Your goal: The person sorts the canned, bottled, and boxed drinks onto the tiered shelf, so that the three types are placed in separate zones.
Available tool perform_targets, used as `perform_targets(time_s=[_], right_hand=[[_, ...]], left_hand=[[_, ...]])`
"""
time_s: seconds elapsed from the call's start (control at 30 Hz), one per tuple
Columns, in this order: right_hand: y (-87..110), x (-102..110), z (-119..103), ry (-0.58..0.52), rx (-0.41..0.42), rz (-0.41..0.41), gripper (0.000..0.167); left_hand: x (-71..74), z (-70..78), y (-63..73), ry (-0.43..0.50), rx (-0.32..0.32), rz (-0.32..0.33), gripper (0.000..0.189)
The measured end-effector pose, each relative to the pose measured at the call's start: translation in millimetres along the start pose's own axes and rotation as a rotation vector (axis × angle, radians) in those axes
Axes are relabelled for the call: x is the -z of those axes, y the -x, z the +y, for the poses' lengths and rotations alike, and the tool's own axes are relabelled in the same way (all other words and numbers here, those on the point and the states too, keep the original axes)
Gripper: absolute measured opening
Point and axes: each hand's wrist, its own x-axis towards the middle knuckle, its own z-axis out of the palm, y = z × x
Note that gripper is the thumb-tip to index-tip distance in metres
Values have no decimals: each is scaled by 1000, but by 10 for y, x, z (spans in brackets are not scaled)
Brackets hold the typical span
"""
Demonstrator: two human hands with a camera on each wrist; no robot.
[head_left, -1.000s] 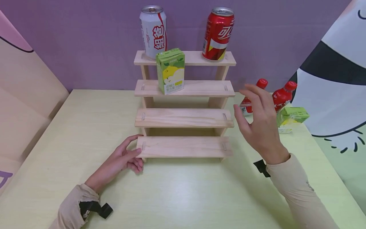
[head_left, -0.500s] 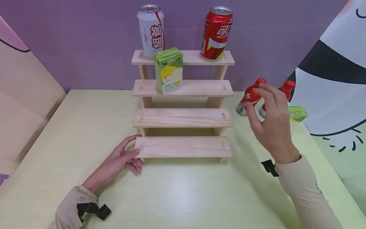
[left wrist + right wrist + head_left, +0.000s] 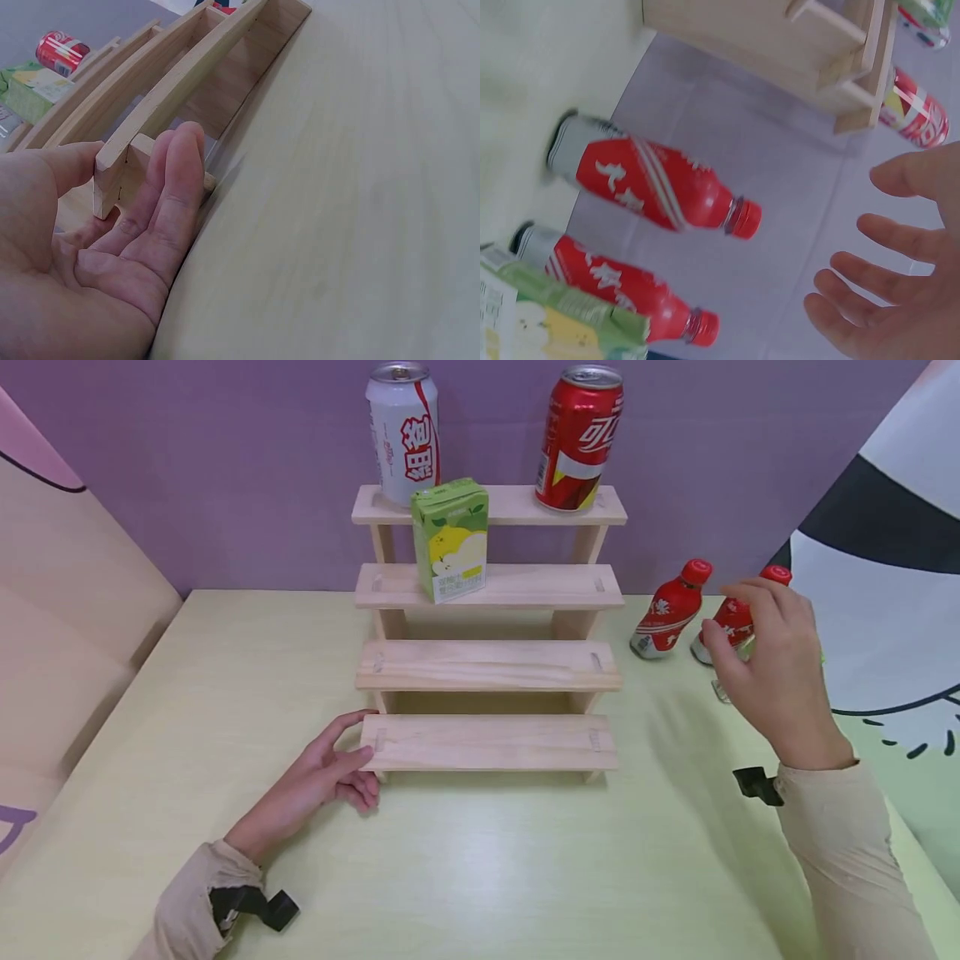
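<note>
My left hand [image 3: 318, 781] grips the left end of the lowest step of a four-tier wooden display stand [image 3: 487, 743]; in the left wrist view its thumb and fingers pinch the board's corner. My right hand [image 3: 780, 677] hovers at the right with spread, slightly bent fingers, holding nothing. Below and beyond it are two red-capped bottles, a nearer-to-stand bottle [image 3: 667, 614] and a partly covered bottle [image 3: 735, 620]. A green juice carton [image 3: 562, 319] stands beside them in the right wrist view, mostly hidden by my hand in the head view.
On the top tier stand a white can [image 3: 403, 439] at left and a red can [image 3: 579, 443] at right. Another green juice carton [image 3: 450, 543] stands on the tier below. A purple wall [image 3: 262, 485] rises directly behind the table [image 3: 465, 868].
My right hand has moved right, away from the stand, uncovering the first bottle and passing in front of the second bottle and carton. My left hand keeps its grip on the stand.
</note>
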Motion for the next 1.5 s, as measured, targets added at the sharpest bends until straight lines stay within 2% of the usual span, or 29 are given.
perform_targets(time_s=[0.27, 0.6, 0.8, 1.03, 1.2, 1.5], right_hand=[[-61, 54, 181, 39, -119, -90, 48], [-28, 75, 455, 69, -219, -164, 52], [-34, 65, 596, 91, -243, -231, 49], [-22, 36, 761, 149, -275, -356, 51], [-21, 32, 832, 178, -262, -367, 51], [11, 100, 933, 179, -326, -455, 57]], left_hand=[[13, 24, 32, -10, -11, 2, 53], [-21, 46, 28, -3, 6, 13, 55], [-21, 31, 23, 12, -3, 5, 53], [-14, 7, 14, 11, -19, -10, 52], [-21, 16, 12, 9, -15, -7, 53], [-24, 13, 16, 16, -13, -8, 52]])
